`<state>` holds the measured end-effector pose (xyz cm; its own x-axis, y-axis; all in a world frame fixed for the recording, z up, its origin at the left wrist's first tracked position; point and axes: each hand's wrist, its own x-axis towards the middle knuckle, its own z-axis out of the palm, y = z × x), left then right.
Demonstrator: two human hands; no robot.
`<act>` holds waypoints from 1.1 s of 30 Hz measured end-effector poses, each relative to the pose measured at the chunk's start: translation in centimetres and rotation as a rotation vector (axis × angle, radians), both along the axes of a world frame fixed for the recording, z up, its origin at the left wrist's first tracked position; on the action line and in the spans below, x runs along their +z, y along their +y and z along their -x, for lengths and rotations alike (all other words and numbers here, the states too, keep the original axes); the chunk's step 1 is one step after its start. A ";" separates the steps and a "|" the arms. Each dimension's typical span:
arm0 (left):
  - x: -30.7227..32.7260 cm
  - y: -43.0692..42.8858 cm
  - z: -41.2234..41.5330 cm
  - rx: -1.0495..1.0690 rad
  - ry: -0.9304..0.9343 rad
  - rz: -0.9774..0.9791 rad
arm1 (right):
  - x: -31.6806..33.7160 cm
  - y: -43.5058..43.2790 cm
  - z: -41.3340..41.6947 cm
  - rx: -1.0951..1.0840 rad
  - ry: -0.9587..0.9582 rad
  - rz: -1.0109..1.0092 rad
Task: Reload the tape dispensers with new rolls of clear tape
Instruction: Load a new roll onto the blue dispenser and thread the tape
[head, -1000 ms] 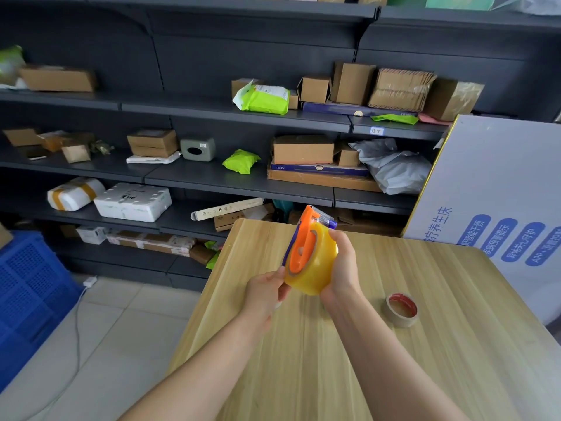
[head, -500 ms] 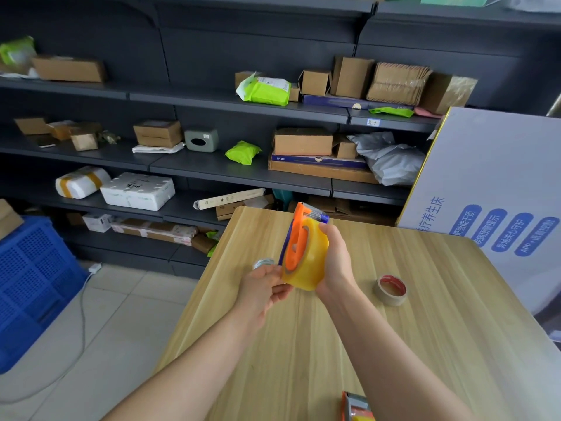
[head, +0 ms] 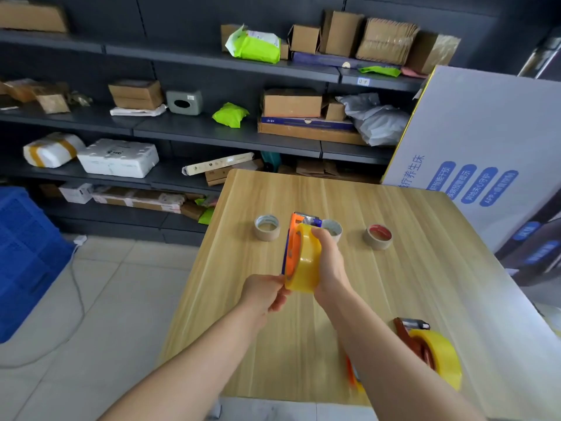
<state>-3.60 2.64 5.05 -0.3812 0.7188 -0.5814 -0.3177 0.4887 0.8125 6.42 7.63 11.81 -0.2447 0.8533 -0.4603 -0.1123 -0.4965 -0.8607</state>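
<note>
Orange tape dispenser [head: 292, 244], clear tape roll [head: 307, 265] mounted, held upright above the worktop [head: 267, 344]. Right grip [head: 330, 262] curled round the roll. Left grip [head: 263, 294] pinching the dispenser's lower edge. Three cardboard cores [head: 267, 228] [head: 334, 230] [head: 378, 237] lie beyond. Second loaded dispenser [head: 432, 352] at near right.

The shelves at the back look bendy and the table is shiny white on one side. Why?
No fault. In the head view the wide lens bows the dark metal shelves; pale glare washes out the right side of the light wooden table; the orange object at the near edge is blurred; the yellowish tape roll in the middle looks sharp.
</note>
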 end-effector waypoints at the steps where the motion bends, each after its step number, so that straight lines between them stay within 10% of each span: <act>1: -0.8 -0.8 -0.2 -0.006 -0.022 0.028 | -0.7 -0.8 -0.3 0.005 -0.012 0.010; 33: -13.0 -8.4 -5.8 -0.030 -0.323 0.540 | -18.3 -5.3 -5.1 0.332 -0.320 0.280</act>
<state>2.21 -5.72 -7.99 -0.1103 0.2993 -0.9478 -0.4858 0.8157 0.3141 11.49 2.28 -6.54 -0.2907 0.5876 -0.7551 0.3364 -0.6761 -0.6556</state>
